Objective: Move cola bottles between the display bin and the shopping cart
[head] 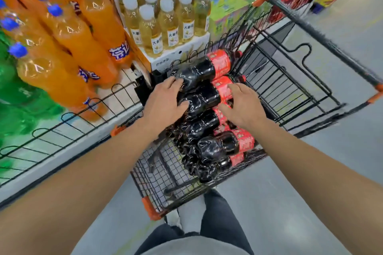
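Both hands reach into the shopping cart (pixel 294 80), left hand (pixel 165 100) gripping the base and right hand (pixel 241 105) curled round the red-labelled neck end of one cola bottle (pixel 204 96) lying sideways, base left, atop the stacked bottles.

Place: we see a shop aisle.
Stock: we see massed orange soda bottles with blue caps (pixel 68 33) and pale yellow white-capped drink bottles (pixel 165 18).
Cart: our black wire shopping cart (pixel 290 80).

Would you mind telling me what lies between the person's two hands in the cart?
In the head view, a cola bottle lies between the left hand and the right hand, both of which touch it.
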A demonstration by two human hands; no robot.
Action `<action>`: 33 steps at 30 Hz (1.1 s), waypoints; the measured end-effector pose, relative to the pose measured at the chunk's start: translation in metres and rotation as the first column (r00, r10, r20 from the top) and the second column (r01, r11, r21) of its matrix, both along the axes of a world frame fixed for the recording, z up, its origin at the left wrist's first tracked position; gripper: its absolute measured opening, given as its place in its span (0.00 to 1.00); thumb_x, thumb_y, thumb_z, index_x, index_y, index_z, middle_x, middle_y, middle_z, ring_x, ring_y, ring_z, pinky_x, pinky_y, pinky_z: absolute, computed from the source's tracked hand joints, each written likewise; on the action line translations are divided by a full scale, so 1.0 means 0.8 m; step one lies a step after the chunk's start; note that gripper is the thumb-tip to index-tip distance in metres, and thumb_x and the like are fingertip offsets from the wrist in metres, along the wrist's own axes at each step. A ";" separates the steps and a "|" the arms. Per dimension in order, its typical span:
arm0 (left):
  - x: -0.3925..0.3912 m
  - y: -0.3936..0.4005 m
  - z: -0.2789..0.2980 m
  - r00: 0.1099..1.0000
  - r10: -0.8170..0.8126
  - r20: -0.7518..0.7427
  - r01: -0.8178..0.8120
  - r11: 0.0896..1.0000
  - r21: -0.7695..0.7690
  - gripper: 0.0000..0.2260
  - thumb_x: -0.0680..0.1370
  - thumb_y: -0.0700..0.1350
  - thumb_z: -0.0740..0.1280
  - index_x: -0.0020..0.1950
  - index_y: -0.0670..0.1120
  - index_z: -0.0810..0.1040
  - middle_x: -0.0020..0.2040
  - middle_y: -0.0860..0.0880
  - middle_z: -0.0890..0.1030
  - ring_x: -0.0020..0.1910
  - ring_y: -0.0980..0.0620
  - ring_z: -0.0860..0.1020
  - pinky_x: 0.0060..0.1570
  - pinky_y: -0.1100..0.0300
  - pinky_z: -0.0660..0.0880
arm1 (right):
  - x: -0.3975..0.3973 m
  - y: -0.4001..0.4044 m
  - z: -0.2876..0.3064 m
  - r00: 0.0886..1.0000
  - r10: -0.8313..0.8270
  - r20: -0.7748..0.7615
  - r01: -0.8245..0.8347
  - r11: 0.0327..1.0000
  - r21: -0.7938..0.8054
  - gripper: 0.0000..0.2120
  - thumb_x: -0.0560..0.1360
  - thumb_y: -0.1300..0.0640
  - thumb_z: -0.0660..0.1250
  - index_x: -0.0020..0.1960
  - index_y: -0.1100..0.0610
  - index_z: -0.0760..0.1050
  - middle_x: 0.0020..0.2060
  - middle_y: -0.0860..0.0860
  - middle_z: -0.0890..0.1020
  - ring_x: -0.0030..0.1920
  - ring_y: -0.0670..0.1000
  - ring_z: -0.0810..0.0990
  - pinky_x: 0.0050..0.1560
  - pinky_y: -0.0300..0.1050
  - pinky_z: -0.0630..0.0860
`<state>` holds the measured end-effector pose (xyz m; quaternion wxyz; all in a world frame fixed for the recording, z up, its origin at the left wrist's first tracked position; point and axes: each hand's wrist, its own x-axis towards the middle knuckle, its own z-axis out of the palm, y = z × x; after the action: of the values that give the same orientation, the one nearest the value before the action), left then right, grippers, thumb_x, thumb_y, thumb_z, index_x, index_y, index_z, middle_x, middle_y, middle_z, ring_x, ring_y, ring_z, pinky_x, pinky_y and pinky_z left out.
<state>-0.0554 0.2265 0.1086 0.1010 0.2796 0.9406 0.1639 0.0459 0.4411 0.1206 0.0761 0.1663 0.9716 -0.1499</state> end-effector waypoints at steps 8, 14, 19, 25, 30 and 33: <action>-0.107 0.101 -0.048 0.989 0.148 0.029 -0.146 0.987 -0.068 0.34 0.80 0.57 0.66 0.81 0.46 0.58 0.80 0.43 0.60 0.77 0.40 0.60 0.74 0.46 0.63 | -0.144 0.113 -0.048 0.999 0.006 0.034 0.000 0.983 -0.182 0.31 0.80 0.46 0.68 0.77 0.61 0.66 0.74 0.59 0.69 0.75 0.61 0.68 0.77 0.54 0.63; -0.152 0.141 -0.080 0.960 0.245 0.138 -0.201 0.940 -0.274 0.45 0.72 0.66 0.70 0.81 0.50 0.54 0.79 0.45 0.59 0.76 0.37 0.56 0.74 0.44 0.61 | -0.215 0.165 -0.077 0.992 -0.092 0.084 0.114 0.942 -0.317 0.35 0.79 0.43 0.69 0.78 0.59 0.63 0.74 0.59 0.67 0.72 0.62 0.70 0.71 0.55 0.68; -0.162 0.147 -0.091 0.928 0.289 0.235 -0.237 0.945 -0.224 0.48 0.67 0.62 0.76 0.81 0.53 0.56 0.77 0.44 0.61 0.76 0.38 0.57 0.71 0.39 0.66 | -0.239 0.178 -0.094 0.993 -0.101 0.062 0.116 0.938 -0.328 0.36 0.78 0.46 0.71 0.79 0.60 0.62 0.72 0.60 0.66 0.70 0.62 0.71 0.67 0.52 0.70; -0.155 0.154 -0.086 0.941 0.308 0.143 -0.278 0.941 -0.194 0.45 0.67 0.58 0.77 0.79 0.52 0.60 0.76 0.45 0.64 0.74 0.39 0.59 0.66 0.40 0.71 | -0.240 0.179 -0.099 0.991 -0.127 0.035 0.130 0.916 -0.379 0.36 0.78 0.46 0.71 0.78 0.59 0.62 0.72 0.59 0.65 0.70 0.62 0.71 0.69 0.52 0.69; -0.113 0.155 -0.112 0.958 0.222 -0.181 -0.247 0.959 -0.135 0.42 0.66 0.54 0.80 0.75 0.46 0.68 0.72 0.38 0.70 0.72 0.33 0.65 0.69 0.34 0.66 | -0.232 0.180 -0.103 0.983 -0.177 0.048 0.180 0.889 -0.422 0.38 0.77 0.48 0.72 0.80 0.58 0.59 0.73 0.57 0.64 0.70 0.57 0.70 0.60 0.42 0.65; -0.114 0.142 -0.118 0.952 0.168 -0.257 -0.180 0.983 -0.022 0.33 0.71 0.56 0.75 0.73 0.45 0.72 0.68 0.39 0.73 0.70 0.34 0.67 0.69 0.35 0.65 | -0.227 0.176 -0.107 0.981 -0.192 0.030 0.187 0.889 -0.419 0.37 0.77 0.49 0.72 0.80 0.58 0.59 0.74 0.57 0.63 0.71 0.56 0.69 0.62 0.41 0.65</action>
<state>-0.1469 0.3400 0.0140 -0.0288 0.2121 0.9702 0.1136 -0.1359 0.5822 0.0347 0.0892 0.2392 0.8962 -0.3629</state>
